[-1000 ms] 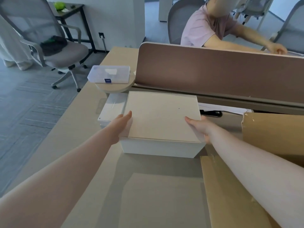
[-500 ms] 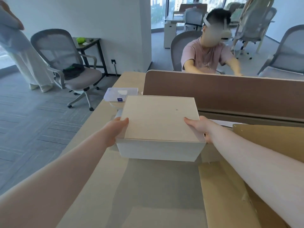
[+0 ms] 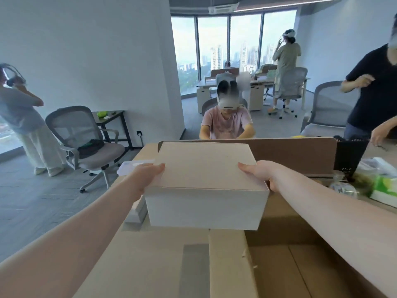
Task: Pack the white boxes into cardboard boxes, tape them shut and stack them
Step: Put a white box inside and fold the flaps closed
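Evidently the white box is held aloft between the two hands, clear of the desk, with its lower edge above the near flap of the open cardboard box that lies below and to the right of the right forearm.

On the left, the left hand is pressed to the box's left side, thumb laid over the top edge; its fingers are hidden behind the wall, so how they lie cannot be told. On the right, the right hand is clamped to the opposite side in the same way, thumb on the lid, fingers curled out of sight round the corner.

The box is judged stiff and smooth-walled, with flat faces that keep their shape under the squeeze. Its weight is guessed as light to moderate, since it is borne by side pressure alone. A slip is thought possible on such plain card, so the better hold is taken low on the two side walls, or with fingers tucked under the base.

Against the earlier frames, the box is found lifted off the stack beneath it and carried higher and nearer; a second white box is left behind below the left hand. The grasp itself is unchanged.
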Available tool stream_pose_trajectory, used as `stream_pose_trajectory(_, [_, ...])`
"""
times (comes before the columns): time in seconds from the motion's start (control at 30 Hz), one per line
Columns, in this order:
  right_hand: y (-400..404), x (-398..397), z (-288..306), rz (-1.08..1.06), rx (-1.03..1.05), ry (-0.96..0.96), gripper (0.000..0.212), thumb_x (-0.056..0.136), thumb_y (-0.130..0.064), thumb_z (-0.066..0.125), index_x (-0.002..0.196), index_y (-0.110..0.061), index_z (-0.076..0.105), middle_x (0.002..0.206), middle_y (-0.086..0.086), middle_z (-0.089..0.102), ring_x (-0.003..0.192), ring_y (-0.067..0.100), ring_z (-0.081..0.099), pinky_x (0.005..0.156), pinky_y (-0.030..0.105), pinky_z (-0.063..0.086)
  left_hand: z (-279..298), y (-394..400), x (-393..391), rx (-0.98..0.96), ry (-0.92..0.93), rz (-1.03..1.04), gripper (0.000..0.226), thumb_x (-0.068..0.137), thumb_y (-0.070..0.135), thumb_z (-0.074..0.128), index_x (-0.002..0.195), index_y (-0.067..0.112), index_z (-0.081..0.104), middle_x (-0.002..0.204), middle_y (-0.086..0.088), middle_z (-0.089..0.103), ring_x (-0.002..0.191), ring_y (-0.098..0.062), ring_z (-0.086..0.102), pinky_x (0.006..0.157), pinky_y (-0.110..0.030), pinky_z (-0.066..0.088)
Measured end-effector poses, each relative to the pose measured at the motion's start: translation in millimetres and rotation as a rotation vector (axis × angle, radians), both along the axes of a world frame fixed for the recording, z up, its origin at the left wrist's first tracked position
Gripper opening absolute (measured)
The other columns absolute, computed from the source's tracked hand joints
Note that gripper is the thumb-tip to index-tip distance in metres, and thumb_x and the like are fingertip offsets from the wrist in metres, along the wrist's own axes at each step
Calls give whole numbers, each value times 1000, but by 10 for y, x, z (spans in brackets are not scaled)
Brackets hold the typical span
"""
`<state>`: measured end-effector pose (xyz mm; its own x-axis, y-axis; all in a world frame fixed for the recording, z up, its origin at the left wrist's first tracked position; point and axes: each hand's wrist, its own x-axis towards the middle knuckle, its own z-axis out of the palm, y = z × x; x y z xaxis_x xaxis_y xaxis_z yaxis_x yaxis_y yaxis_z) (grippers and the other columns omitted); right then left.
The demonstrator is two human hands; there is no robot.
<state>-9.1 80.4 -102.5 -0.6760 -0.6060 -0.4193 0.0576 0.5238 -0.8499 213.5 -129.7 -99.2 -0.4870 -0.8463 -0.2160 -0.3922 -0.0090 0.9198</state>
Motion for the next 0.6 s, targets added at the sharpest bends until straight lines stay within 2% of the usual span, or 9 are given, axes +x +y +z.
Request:
stream_pose_trajectory(0.1, [588, -142, 262, -11, 41, 34, 66, 83, -54, 66, 124, -3, 55, 105, 13, 66, 92, 28, 64, 75, 37, 50, 224, 604, -175, -45, -18, -11, 18, 90, 30, 66, 88, 14, 59, 81, -3, 60, 87, -27, 63, 93, -42, 51])
stream_pose_trajectory(0.2, [1178, -274, 470, -14, 86, 60, 69, 86, -53, 61, 131, -2, 49, 97, 10, 60, 81, 26, 57, 74, 37, 45, 338, 1077, -371, -26, -24, -42, 24, 88, 32, 68, 98, 9, 66, 81, -4, 64, 82, -24, 64, 84, -36, 53])
stream_pose_trajectory(0.23, [1366, -326, 505, -13, 91, 78, 69, 89, -52, 58, 134, -1, 46, 106, 12, 61, 85, 27, 55, 77, 36, 41, 349, 1208, -440, -19, -17, -57, 28, 86, 33, 70, 100, 9, 68, 84, -5, 67, 84, -24, 66, 85, -36, 54])
stream_pose_trajectory(0.3, [1692, -412, 532, -30, 105, 105, 71, 90, -51, 56, 138, -1, 41, 132, 16, 54, 106, 32, 54, 81, 36, 37, 318, 1446, -584, -3, -38, -97, 38, 81, 38, 73, 104, 9, 69, 97, -8, 72, 92, -26, 69, 91, -43, 54])
stream_pose_trajectory(0.37, [1944, -534, 478, -48, 131, 91, 75, 88, -55, 57, 139, -3, 41, 137, 16, 50, 107, 31, 53, 83, 37, 40, 236, 1684, -732, -3, -37, -118, 33, 82, 37, 73, 100, 10, 68, 98, -8, 72, 92, -28, 69, 90, -44, 54])
stream_pose_trajectory(0.47, [2256, -671, 339, -94, 172, 59, 79, 83, -59, 61, 138, -5, 42, 134, 15, 53, 105, 31, 57, 91, 42, 46, 51, 1994, -934, 56, -40, -137, 22, 84, 29, 73, 92, 9, 67, 90, -9, 70, 80, -26, 68, 78, -40, 56])
stream_pose_trajectory(0.57, [2498, -722, 196, -125, 202, 21, 70, 84, -57, 61, 128, -4, 49, 111, 16, 61, 84, 30, 62, 86, 44, 50, -149, 2219, -1051, 101, -36, -161, 19, 85, 26, 73, 93, 9, 68, 89, -7, 71, 74, -23, 67, 65, -32, 54])
stream_pose_trajectory(0.6, [2566, -737, 142, -135, 208, 2, 67, 84, -56, 62, 125, -5, 52, 107, 16, 63, 84, 30, 63, 87, 45, 51, -221, 2274, -1081, 105, -40, -160, 18, 85, 26, 73, 92, 10, 68, 89, -6, 72, 74, -22, 67, 63, -30, 53])
